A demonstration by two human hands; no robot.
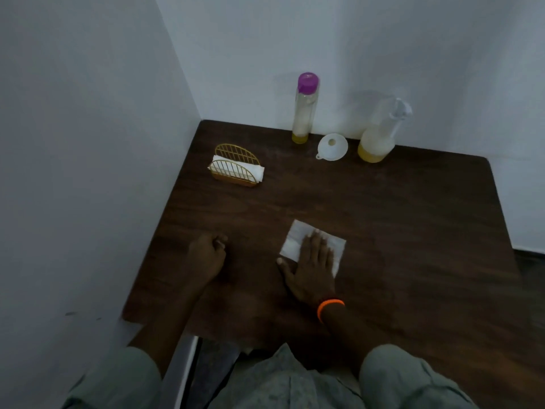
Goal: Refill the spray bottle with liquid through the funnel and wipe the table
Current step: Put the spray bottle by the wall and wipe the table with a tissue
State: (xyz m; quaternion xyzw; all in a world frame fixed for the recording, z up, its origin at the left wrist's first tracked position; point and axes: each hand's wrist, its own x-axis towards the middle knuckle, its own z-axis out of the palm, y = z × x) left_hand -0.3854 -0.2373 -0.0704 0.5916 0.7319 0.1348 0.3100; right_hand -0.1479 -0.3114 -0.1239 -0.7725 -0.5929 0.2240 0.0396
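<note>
My right hand (312,267) lies flat with straight fingers on a white tissue (295,240) spread on the dark wooden table (398,231). My left hand (206,255) rests on the table to the left as a closed fist, holding nothing. At the back right stands a clear spray bottle (379,134) with yellowish liquid at its base and its trigger head on. A white funnel (331,146) lies on the table beside it. A tall clear bottle (305,109) with a purple cap stands at the back wall, with a little yellow liquid at the bottom.
A gold wire napkin holder (236,166) with white tissues stands at the back left. White walls close in the table at the left and back. The table's right edge drops to a dark floor (530,278).
</note>
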